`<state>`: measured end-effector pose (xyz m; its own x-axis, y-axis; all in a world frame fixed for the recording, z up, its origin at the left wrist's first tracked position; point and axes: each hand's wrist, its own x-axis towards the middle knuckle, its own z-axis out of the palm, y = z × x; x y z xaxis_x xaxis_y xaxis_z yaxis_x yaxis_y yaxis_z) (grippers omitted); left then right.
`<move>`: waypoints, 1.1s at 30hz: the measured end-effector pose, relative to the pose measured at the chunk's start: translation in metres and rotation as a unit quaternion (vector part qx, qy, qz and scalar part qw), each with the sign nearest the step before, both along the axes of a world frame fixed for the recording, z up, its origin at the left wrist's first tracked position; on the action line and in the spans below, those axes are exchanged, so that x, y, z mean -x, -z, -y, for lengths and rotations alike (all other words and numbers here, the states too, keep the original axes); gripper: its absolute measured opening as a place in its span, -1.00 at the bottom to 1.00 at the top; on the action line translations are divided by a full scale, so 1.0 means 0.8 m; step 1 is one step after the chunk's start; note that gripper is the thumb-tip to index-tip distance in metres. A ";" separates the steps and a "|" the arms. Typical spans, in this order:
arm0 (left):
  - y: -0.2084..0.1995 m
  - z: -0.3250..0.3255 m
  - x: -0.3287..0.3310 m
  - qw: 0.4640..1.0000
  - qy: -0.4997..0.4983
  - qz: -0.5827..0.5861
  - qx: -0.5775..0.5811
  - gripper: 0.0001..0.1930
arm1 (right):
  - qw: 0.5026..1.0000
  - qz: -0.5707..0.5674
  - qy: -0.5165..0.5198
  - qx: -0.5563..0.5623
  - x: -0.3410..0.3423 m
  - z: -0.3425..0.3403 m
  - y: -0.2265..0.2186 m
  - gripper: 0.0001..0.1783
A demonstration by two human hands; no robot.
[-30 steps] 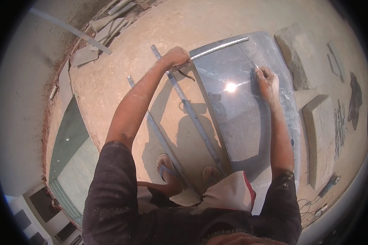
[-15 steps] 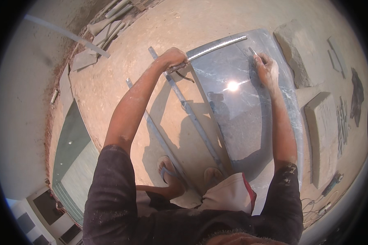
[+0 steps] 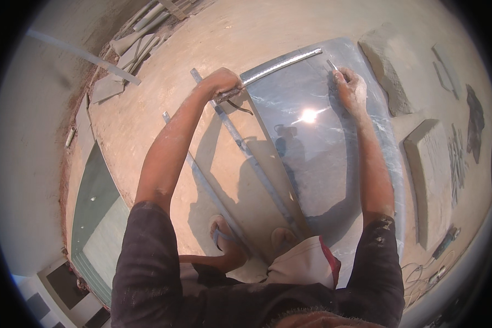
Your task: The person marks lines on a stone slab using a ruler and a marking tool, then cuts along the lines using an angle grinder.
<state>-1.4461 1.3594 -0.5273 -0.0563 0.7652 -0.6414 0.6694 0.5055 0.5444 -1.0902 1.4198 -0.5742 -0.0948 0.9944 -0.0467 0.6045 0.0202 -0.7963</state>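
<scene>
A polished grey slab (image 3: 322,158) with pale veins lies in front of me, glaring with sun. Along its far edge runs the shiny metal blade of a set square (image 3: 281,66). My left hand (image 3: 224,82) is closed around the square's near end at the slab's far left corner. Over the slab's far right part, my right hand (image 3: 352,93) pinches a thin, pale, pencil-like stick (image 3: 331,65), its tip pointing toward the square's free end. Whether that tip touches the stone I cannot tell. A dark curved strip (image 3: 239,107) hangs below my left hand.
Two long metal bars (image 3: 246,147) slant across the ground between my feet and the slab's left edge. Rough stone blocks (image 3: 429,180) lie to the right, near a power tool (image 3: 447,241) with a cord. Green slabs (image 3: 95,202) lie left; pipes and offcuts (image 3: 139,52) lie far left.
The view has shifted a little, moving the scene slightly left. Both hands keep nearly the same place over the slab, with the same grips.
</scene>
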 end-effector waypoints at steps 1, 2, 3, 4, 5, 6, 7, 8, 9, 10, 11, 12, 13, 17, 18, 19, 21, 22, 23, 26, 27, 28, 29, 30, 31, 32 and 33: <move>0.001 -0.001 -0.001 1.000 0.001 -0.008 0.004 -0.80 | 1.000 0.004 0.007 -0.005 0.001 -0.003 0.004 -0.63; 0.002 -0.002 0.000 1.000 0.003 -0.017 0.008 -0.80 | 1.000 0.007 0.015 -0.011 0.002 -0.005 0.006 -0.62; 0.004 -0.002 0.003 1.000 0.003 -0.027 0.014 -0.80 | 1.000 0.016 0.015 -0.015 0.007 -0.003 -0.004 -0.62; 0.008 -0.002 0.005 1.000 -0.001 -0.020 0.012 -0.80 | 1.000 0.016 0.015 -0.021 0.008 -0.004 -0.005 -0.62; 0.011 -0.001 0.007 1.000 -0.004 -0.014 0.011 -0.80 | 0.999 0.017 0.015 -0.027 0.009 -0.008 -0.002 -0.62; 0.013 -0.003 0.008 1.000 -0.006 -0.008 0.010 -0.79 | 0.999 0.017 0.016 -0.034 0.010 -0.012 0.000 -0.62; 0.015 -0.004 0.010 1.000 0.004 -0.010 0.008 -0.79 | 0.999 0.011 0.018 -0.030 0.010 -0.017 0.002 -0.62; 0.018 -0.006 0.011 1.000 0.015 -0.012 0.006 -0.79 | 0.999 0.014 0.021 -0.027 0.010 -0.021 0.004 -0.62; 0.016 -0.008 0.009 1.000 0.025 -0.015 0.004 -0.79 | 0.999 0.018 0.025 -0.024 0.010 -0.025 0.005 -0.62; 0.015 -0.009 0.006 1.000 0.020 -0.011 0.007 -0.79 | 0.999 0.021 0.028 -0.021 0.009 -0.030 0.005 -0.62; 0.014 -0.009 0.004 1.000 0.015 -0.007 0.010 -0.79 | 0.999 0.026 0.025 -0.027 0.009 -0.034 0.006 -0.63; 0.012 -0.008 0.005 1.000 0.008 -0.005 0.014 -0.79 | 0.999 0.029 0.020 -0.031 0.011 -0.037 0.006 -0.63; 0.013 -0.009 0.007 1.000 0.010 -0.003 0.010 -0.78 | 0.999 0.032 0.016 -0.035 0.013 -0.040 0.005 -0.63; 0.025 -0.008 0.016 0.999 0.041 -0.005 -0.018 -0.78 | 0.998 0.056 -0.012 -0.007 0.017 -0.047 0.000 -0.63; 0.024 -0.008 0.014 0.998 0.054 -0.006 -0.028 -0.77 | 0.998 0.066 -0.011 -0.003 0.019 -0.048 -0.001 -0.63; 0.024 -0.008 0.012 0.999 0.049 -0.005 -0.023 -0.77 | 0.997 0.075 -0.010 0.002 0.020 -0.049 -0.001 -0.63; 0.022 -0.009 0.012 0.999 0.038 -0.004 -0.012 -0.77 | 0.997 0.080 -0.009 -0.005 0.021 -0.047 -0.003 -0.63; 0.024 -0.008 0.013 0.999 0.040 -0.008 -0.011 -0.77 | 0.997 0.082 -0.010 -0.009 0.022 -0.046 -0.003 -0.63; 0.025 -0.009 0.015 0.999 0.042 -0.011 -0.009 -0.78 | 0.996 0.088 -0.018 -0.019 0.021 -0.047 -0.001 -0.63; 0.028 -0.008 0.013 1.000 0.021 -0.007 -0.007 -0.79 | 0.994 0.099 -0.033 -0.030 0.017 -0.050 0.006 -0.63; 0.024 -0.007 0.010 1.000 0.009 -0.004 -0.006 -0.79 | 0.995 0.094 -0.035 -0.022 0.018 -0.051 0.004 -0.64; 0.018 -0.006 0.007 1.000 0.006 -0.001 -0.007 -0.80 | 0.995 0.089 -0.037 -0.014 0.018 -0.052 0.002 -0.64; 0.013 -0.005 0.004 1.000 0.002 0.002 -0.007 -0.81 | 0.996 0.080 -0.033 -0.009 0.018 -0.052 0.000 -0.65; 0.009 -0.003 0.001 1.000 -0.002 0.005 -0.008 -0.81 | 0.997 0.071 -0.028 -0.005 0.020 -0.050 -0.006 -0.65; 0.013 -0.003 0.005 1.000 0.005 0.000 -0.006 -0.82 | 0.998 0.063 -0.024 -0.001 0.023 -0.047 -0.009 -0.66; 0.019 -0.003 0.012 1.000 0.012 -0.005 -0.003 -0.82 | 0.997 0.069 -0.024 0.002 0.027 -0.048 -0.009 -0.66; 0.019 -0.005 0.011 1.000 0.021 -0.008 -0.003 -0.83 | 0.997 0.076 -0.021 0.004 0.030 -0.051 -0.008 -0.67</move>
